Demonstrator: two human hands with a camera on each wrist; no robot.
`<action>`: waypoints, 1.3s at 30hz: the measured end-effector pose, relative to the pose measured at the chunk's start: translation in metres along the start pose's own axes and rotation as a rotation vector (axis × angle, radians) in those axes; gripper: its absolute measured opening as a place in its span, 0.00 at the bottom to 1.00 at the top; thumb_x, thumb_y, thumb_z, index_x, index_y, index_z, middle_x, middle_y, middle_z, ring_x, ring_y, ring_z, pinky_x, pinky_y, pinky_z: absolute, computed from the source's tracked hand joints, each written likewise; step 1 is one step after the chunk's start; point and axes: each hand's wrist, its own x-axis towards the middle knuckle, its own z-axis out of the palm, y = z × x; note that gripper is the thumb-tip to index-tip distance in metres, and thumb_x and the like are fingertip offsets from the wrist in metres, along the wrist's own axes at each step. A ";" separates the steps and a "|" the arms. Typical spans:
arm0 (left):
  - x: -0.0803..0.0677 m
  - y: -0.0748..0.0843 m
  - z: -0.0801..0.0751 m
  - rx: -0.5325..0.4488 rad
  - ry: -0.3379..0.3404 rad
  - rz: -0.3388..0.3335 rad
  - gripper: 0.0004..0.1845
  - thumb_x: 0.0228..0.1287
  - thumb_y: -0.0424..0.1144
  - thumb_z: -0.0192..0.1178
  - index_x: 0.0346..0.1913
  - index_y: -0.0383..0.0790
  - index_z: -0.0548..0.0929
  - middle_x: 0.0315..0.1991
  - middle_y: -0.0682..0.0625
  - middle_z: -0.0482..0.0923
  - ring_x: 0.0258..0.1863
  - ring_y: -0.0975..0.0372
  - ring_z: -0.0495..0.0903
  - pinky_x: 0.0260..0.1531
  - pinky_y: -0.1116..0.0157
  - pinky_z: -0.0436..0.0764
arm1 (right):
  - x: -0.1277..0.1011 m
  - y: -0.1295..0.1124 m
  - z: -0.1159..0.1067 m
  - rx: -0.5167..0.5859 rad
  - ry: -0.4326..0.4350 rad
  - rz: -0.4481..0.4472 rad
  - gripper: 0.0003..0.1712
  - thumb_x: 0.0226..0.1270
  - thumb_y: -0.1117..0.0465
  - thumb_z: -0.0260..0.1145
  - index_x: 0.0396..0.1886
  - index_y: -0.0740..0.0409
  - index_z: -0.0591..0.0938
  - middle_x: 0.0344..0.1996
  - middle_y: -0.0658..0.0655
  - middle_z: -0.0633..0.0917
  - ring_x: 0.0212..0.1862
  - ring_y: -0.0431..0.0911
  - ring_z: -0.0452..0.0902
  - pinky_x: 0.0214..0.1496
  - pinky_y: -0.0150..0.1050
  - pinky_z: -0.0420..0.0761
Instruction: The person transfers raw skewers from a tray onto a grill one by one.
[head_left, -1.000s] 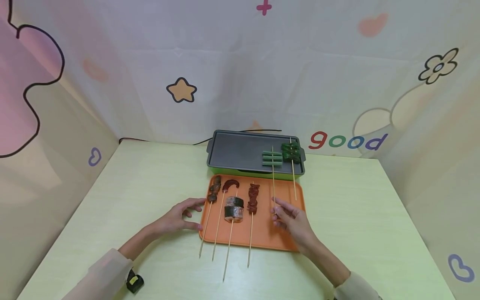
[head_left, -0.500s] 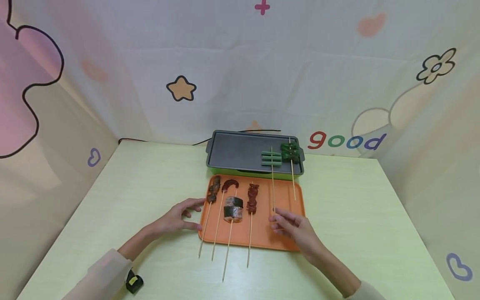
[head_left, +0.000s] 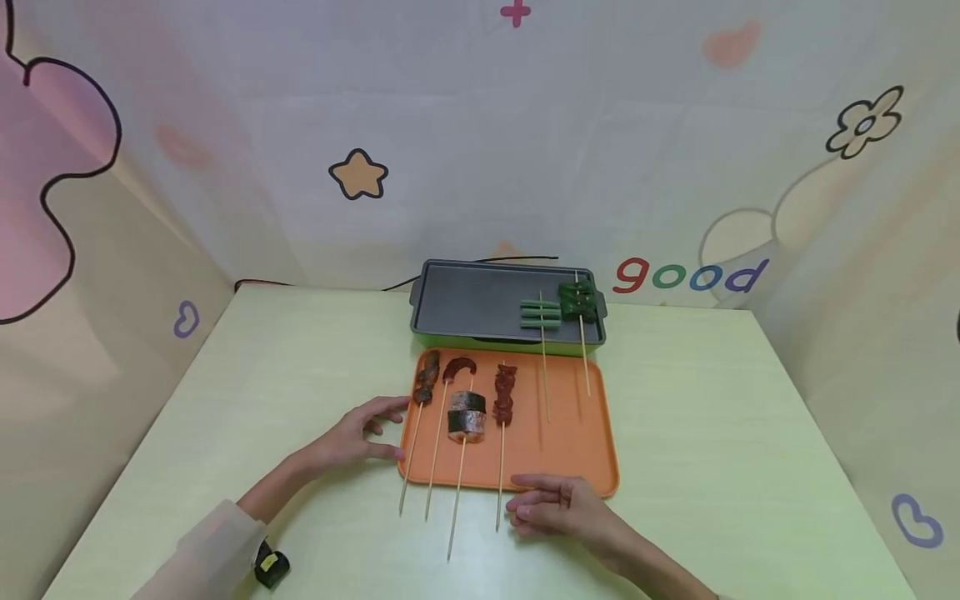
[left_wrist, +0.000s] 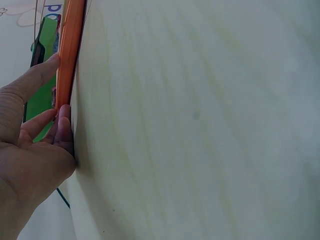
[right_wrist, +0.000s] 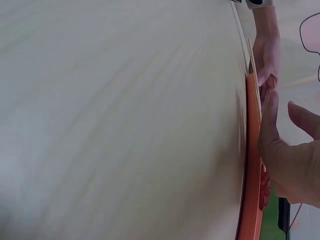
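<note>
Resting my right hand (head_left: 551, 508) with relaxed fingers at the orange tray's (head_left: 592, 475) near edge, my left hand (head_left: 352, 433) touching its left rim, loose-fingered. Four meat skewers (head_left: 501, 396) wait on it; beyond, two green skewers (head_left: 558, 307) already lie on the griddle (head_left: 465, 300).

Pale green table (head_left: 690, 417); white backdrop (head_left: 450, 125) with star, flower, "good" print.

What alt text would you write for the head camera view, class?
Two open hands rest on a pale table: the left hand touches an orange tray holding four food skewers, the right hand lies below it. A grill pan behind holds two green skewers.
</note>
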 end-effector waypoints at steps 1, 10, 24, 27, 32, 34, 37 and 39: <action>0.000 0.000 0.000 0.001 0.003 0.002 0.43 0.60 0.38 0.75 0.75 0.35 0.67 0.61 0.39 0.74 0.58 0.52 0.71 0.52 0.69 0.74 | 0.001 0.001 0.001 -0.010 -0.019 -0.009 0.37 0.71 0.64 0.68 0.73 0.76 0.65 0.53 0.66 0.87 0.49 0.44 0.88 0.52 0.38 0.86; 0.001 -0.001 0.001 0.011 -0.001 0.026 0.42 0.61 0.38 0.74 0.75 0.33 0.66 0.64 0.37 0.73 0.60 0.51 0.73 0.53 0.69 0.76 | 0.010 0.008 0.014 -0.009 -0.045 -0.002 0.40 0.71 0.64 0.69 0.74 0.77 0.62 0.53 0.69 0.87 0.50 0.48 0.89 0.52 0.44 0.87; 0.000 -0.001 0.001 -0.008 0.004 0.025 0.42 0.60 0.35 0.74 0.74 0.31 0.66 0.64 0.35 0.73 0.61 0.46 0.72 0.52 0.68 0.75 | 0.014 0.007 0.025 0.112 0.017 0.027 0.44 0.70 0.70 0.67 0.77 0.76 0.53 0.46 0.58 0.89 0.49 0.48 0.88 0.55 0.46 0.86; 0.000 -0.002 0.002 -0.005 0.003 0.032 0.42 0.60 0.35 0.74 0.74 0.31 0.67 0.65 0.35 0.73 0.61 0.46 0.73 0.52 0.68 0.75 | 0.012 0.007 0.023 0.088 0.031 0.018 0.43 0.69 0.70 0.67 0.76 0.76 0.56 0.44 0.55 0.88 0.47 0.45 0.88 0.52 0.41 0.87; 0.001 -0.001 0.001 -0.001 0.007 0.028 0.42 0.60 0.35 0.74 0.74 0.31 0.67 0.65 0.35 0.73 0.61 0.46 0.73 0.52 0.68 0.75 | 0.010 0.007 0.019 0.067 0.041 0.004 0.38 0.69 0.70 0.67 0.74 0.76 0.63 0.43 0.56 0.87 0.46 0.44 0.88 0.50 0.36 0.87; 0.001 0.000 0.001 -0.001 0.010 0.023 0.42 0.60 0.35 0.74 0.74 0.31 0.67 0.65 0.35 0.73 0.61 0.47 0.73 0.51 0.68 0.75 | 0.009 0.007 0.018 0.064 0.039 -0.004 0.37 0.69 0.71 0.67 0.73 0.76 0.63 0.43 0.55 0.87 0.46 0.43 0.88 0.49 0.35 0.86; 0.001 0.000 0.001 -0.002 0.010 0.018 0.42 0.59 0.35 0.75 0.74 0.31 0.67 0.64 0.36 0.74 0.61 0.47 0.73 0.52 0.68 0.75 | 0.008 0.007 0.016 0.038 0.035 -0.027 0.38 0.69 0.72 0.66 0.74 0.77 0.62 0.42 0.53 0.87 0.45 0.41 0.87 0.50 0.33 0.86; 0.000 0.000 0.001 -0.003 0.010 0.017 0.42 0.59 0.35 0.75 0.74 0.31 0.67 0.63 0.36 0.74 0.60 0.47 0.72 0.52 0.68 0.75 | 0.007 0.007 0.014 0.014 0.041 -0.038 0.38 0.69 0.72 0.66 0.74 0.77 0.61 0.42 0.52 0.87 0.45 0.40 0.87 0.52 0.32 0.85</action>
